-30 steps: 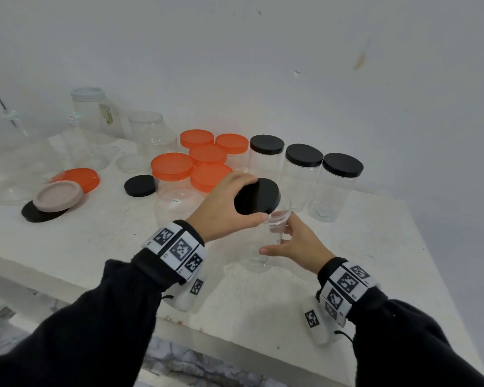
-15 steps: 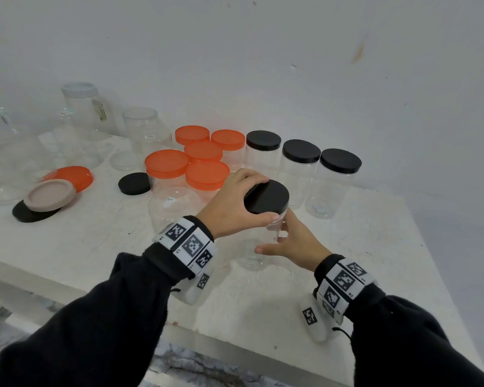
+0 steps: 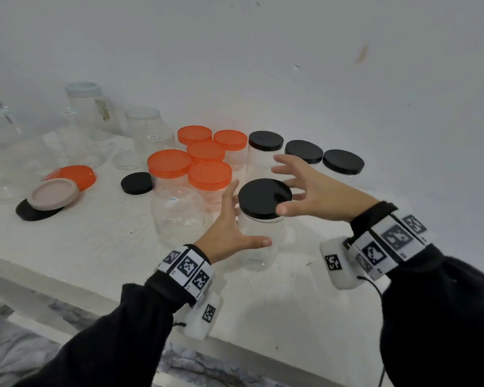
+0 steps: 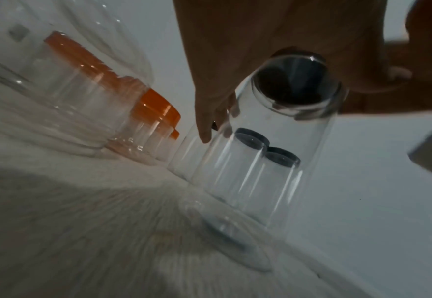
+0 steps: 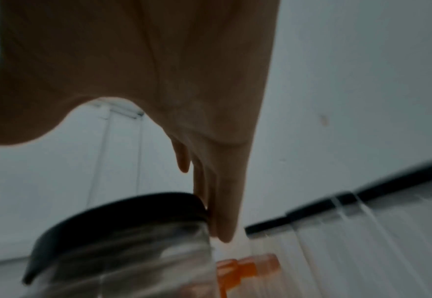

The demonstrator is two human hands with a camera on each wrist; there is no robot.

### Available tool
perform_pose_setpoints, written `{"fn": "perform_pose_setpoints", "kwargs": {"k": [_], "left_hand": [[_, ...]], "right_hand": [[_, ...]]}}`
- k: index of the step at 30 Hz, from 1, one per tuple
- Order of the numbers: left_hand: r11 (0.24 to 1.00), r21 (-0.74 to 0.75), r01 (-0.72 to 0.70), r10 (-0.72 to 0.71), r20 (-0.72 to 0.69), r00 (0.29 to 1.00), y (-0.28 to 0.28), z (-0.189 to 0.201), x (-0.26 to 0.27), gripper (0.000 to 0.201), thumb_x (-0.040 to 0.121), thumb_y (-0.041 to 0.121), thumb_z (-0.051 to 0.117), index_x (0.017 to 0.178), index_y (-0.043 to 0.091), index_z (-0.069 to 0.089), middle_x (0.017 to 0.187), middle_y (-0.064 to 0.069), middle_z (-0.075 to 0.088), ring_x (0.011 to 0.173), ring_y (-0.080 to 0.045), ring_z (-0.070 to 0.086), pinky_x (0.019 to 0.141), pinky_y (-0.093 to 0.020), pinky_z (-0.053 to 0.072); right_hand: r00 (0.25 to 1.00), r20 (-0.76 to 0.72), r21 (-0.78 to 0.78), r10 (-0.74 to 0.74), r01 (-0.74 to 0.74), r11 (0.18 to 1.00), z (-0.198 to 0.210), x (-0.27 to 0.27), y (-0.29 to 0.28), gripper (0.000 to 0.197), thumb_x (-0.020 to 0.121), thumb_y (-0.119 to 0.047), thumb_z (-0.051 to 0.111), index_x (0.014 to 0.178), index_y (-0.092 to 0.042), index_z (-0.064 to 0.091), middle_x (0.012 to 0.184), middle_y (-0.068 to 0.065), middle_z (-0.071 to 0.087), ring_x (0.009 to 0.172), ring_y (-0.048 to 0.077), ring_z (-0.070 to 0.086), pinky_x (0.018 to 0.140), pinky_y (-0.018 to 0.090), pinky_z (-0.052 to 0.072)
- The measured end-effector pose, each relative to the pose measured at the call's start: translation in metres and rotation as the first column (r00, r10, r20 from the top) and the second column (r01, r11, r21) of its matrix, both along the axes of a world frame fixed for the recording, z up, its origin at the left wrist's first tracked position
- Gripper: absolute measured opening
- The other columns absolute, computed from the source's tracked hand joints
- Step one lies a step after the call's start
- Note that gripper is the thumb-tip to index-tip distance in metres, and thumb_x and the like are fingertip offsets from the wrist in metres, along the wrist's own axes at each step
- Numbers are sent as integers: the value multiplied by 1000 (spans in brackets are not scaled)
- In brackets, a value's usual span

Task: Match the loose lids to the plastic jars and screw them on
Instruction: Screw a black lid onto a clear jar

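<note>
A clear plastic jar (image 3: 259, 241) stands near the table's front with a black lid (image 3: 263, 198) sitting on its mouth. My left hand (image 3: 242, 219) is at the jar's left side with straight fingers (image 4: 207, 121), and its thumb lies across the front of the jar. It is open. My right hand (image 3: 278, 188) hovers over the lid with its fingers splayed, also open. Its thumb tip is at the lid's front edge, and its fingers (image 5: 225, 221) touch the rim of the lid (image 5: 123, 213). Through the jar (image 4: 273, 141) the lid's underside (image 4: 293, 82) shows.
A wide lidless jar (image 3: 176, 213) stands just to the left. Behind it are several orange-lidded jars (image 3: 169, 166), and three black-lidded jars (image 3: 342, 162) line the back. Loose lids lie left: black (image 3: 136, 182), orange (image 3: 76, 175), beige (image 3: 53, 194). Clear jars (image 3: 148, 127) stand far left.
My left hand set the black lid on the jar, let go and dropped to the jar's side. My right hand left the jar body and rose over the lid, fingers spread.
</note>
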State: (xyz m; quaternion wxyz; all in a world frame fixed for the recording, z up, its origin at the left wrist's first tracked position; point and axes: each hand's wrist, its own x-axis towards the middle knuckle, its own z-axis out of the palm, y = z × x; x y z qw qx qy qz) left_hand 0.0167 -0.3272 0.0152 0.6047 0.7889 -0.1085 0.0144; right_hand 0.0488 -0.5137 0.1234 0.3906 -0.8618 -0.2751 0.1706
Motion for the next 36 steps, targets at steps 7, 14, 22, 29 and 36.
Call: {"fn": "perform_pose_setpoints", "kwargs": {"k": [7,14,22,29,36], "left_hand": [[998,-1,-71,71,64,995,-10,0,6,104,55,39,86,138,23,25,133,10,44,119,1,45,97,-22,40],[997,63,-54,50,62,997,-8,5,7,86,61,28,86,132,21,38,125,8,53,114,-3,50,92,-18,40],[998,56,-13,12,29,1000,-6,8,4,80,63,24,85,126,29,37,119,15,53,113,2,49,89,-14,40],[997,77,1,-4,37,999,-6,8,4,75,65,19,84,124,26,38,114,17,52,106,6,49,81,0,38],[994,106,17,-21,38,999,-5,11,4,77,65,23,84,127,23,38,117,15,52,108,2,50,84,-4,40]], "right_hand": [[935,231,-597,269,-82,798,29,-2,40,96,73,-49,73,148,-27,15,141,0,38,124,18,44,102,33,39],[925,188,-839,330,-24,544,33,-3,64,87,76,-37,73,144,-39,19,124,3,32,103,25,49,89,40,49],[910,155,-821,384,-97,562,35,0,61,77,69,-21,77,129,-41,32,117,0,32,99,28,50,80,43,54],[906,149,-782,396,-137,608,32,1,56,75,69,-16,75,128,-39,35,119,-1,32,100,26,49,76,39,53],[907,150,-736,392,-162,657,32,3,53,76,66,-20,80,127,-40,39,116,-4,34,101,21,47,83,38,51]]}}
